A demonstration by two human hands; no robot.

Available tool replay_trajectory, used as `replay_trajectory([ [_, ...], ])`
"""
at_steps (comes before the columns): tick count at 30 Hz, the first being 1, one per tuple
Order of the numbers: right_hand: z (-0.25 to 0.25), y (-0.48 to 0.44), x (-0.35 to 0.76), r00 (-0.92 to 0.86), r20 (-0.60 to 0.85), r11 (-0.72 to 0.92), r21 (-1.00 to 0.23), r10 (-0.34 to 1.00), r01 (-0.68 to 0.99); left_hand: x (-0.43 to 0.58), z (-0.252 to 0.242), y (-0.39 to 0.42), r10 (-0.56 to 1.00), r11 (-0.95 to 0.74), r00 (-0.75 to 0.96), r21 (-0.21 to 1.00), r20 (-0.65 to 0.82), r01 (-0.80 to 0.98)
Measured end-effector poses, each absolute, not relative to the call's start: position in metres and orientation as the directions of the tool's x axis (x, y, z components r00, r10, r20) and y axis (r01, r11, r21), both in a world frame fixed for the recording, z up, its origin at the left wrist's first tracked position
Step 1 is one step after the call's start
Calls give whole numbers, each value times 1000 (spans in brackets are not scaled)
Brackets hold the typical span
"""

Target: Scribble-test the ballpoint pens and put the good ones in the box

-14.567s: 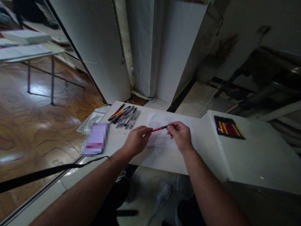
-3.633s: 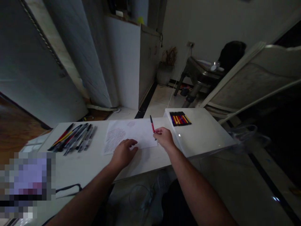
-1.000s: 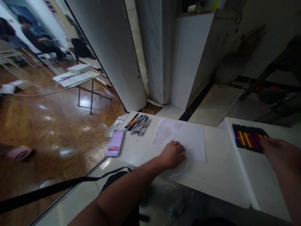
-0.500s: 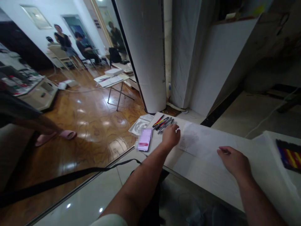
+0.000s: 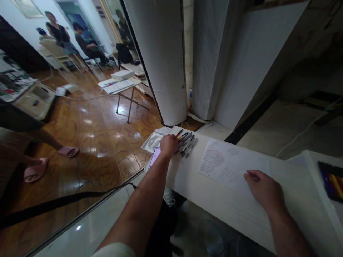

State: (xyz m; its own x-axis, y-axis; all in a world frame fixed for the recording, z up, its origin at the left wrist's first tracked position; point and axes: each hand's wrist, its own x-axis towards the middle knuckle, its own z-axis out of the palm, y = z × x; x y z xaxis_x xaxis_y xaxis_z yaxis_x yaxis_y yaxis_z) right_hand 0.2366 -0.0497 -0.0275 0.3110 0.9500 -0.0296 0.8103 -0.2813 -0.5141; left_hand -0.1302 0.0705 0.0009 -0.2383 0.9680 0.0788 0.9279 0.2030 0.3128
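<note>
My left hand (image 5: 168, 145), its fingers curled in, is at the left end of a bunch of pens (image 5: 187, 143), by a red pen (image 5: 179, 133). Its fingertips are partly hidden, so I cannot make out what they grip. Just below that hand lies a phone (image 5: 154, 157) with a lit screen, partly covered by my wrist. A white sheet of paper (image 5: 230, 164) with patches of scribbled strokes lies to the right of the pens. My right hand (image 5: 264, 189) is loosely closed at the sheet's right part, with nothing visible in it.
The pale narrow table (image 5: 214, 191) runs toward a box with coloured sticks (image 5: 332, 182) at right. A white tray (image 5: 150, 142) sits past its left end. A white column (image 5: 168, 64) stands behind. Beyond are a folding table (image 5: 119, 85), pink slippers (image 5: 68, 151) and several people.
My left hand has moved left, from the right side of the pens to their left end, uncovering more of the scribbled sheet. My right hand has hardly moved. The view has shifted slightly.
</note>
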Motion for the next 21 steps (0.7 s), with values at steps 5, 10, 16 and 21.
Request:
replay_trajectory([
  [5, -28, -48, 238, 305, -37, -280, -514, 952, 811, -131, 0, 75, 972, 215, -230, 234, 40, 948],
  [10, -25, -49, 234, 286, -48, -269, -521, 957, 810, -131, -1, 78, 973, 224, -229, 142, 16, 964],
  [16, -22, -49, 225, 272, -22, -243, -524, 962, 816, -133, -4, 79, 976, 200, -212, 170, 53, 965],
  [21, -24, -48, 222, 264, -24, -235, -536, 964, 811, -133, -6, 79, 982, 160, -177, 209, 62, 965],
])
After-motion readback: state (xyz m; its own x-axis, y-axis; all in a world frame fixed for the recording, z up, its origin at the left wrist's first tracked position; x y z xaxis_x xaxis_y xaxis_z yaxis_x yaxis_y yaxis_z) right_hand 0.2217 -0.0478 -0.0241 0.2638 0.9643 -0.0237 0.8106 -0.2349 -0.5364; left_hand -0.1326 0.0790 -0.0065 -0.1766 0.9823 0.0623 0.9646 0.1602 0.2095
